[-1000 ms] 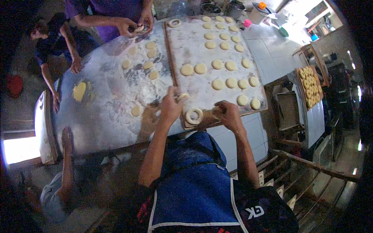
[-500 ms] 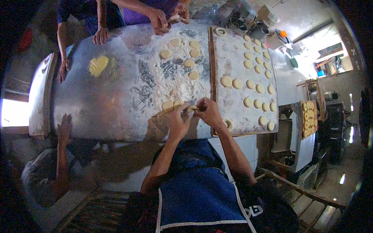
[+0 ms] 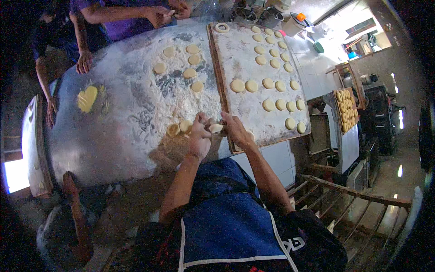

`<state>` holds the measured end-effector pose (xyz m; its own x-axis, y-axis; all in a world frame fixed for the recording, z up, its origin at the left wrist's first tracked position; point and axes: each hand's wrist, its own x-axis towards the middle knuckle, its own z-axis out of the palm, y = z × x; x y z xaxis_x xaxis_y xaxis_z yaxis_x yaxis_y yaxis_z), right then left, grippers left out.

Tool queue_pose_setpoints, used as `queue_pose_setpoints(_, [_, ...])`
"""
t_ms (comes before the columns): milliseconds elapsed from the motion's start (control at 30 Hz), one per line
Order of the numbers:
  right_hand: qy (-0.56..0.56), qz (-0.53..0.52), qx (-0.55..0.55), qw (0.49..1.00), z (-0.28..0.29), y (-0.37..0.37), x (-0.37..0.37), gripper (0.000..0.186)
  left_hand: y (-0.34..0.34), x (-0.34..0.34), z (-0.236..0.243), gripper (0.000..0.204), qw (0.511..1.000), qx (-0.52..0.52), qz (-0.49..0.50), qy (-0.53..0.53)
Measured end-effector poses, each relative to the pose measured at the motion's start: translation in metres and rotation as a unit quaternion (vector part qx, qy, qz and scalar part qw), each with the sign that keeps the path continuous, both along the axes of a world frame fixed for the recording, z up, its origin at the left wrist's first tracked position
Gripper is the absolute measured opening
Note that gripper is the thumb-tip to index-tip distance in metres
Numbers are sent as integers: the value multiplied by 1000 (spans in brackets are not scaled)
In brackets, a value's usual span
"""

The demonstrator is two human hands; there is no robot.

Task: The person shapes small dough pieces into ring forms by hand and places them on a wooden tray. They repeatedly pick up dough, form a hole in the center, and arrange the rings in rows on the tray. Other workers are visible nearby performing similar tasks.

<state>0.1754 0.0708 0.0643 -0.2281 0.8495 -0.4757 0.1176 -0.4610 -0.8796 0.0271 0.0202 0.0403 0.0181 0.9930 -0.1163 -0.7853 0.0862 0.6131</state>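
Note:
A small pale piece of dough [image 3: 216,128] is pinched between the fingers of my left hand [image 3: 199,138] and my right hand [image 3: 237,131]. Both hands are closed on it above the near edge of the metal table, by the corner of a floured board [image 3: 253,122]. Two round dough discs [image 3: 185,126] lie just left of my left hand, one in shadow. Beyond my hands, several more discs [image 3: 189,73] rest on the floured metal. Rows of discs [image 3: 268,83] cover much of the board, and a dough ring [image 3: 222,27] sits at its far left corner. My fingers partly hide the held dough.
A yellow smear of soft fat or dough [image 3: 87,99] lies on the metal table [image 3: 68,145] at left. Across it, a person in purple [image 3: 122,25] handles a pale piece; another person's hand [image 3: 84,61] rests there. At right stand a tray of rings [image 3: 346,109] and a wooden rack [image 3: 358,195].
The view has swung right, so the table and board appear shifted left. My hands keep hold of the dough, whose pale side now shows more between them.

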Motion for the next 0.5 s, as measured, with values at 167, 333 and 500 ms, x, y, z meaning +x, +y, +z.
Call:
queue_pose_setpoints(167, [81,-76,14,994,16,0,27,56,21,27,-4,20,994,-12,-22,103])
queue_pose_setpoints(333, [-172,44,204,963,36,2,45,65,27,79,8,22,933,84,118,329])
queue_pose_setpoints(500, [-144,-12,135,980,35,3,68,71,33,111,18,28,960,-2,107,260])
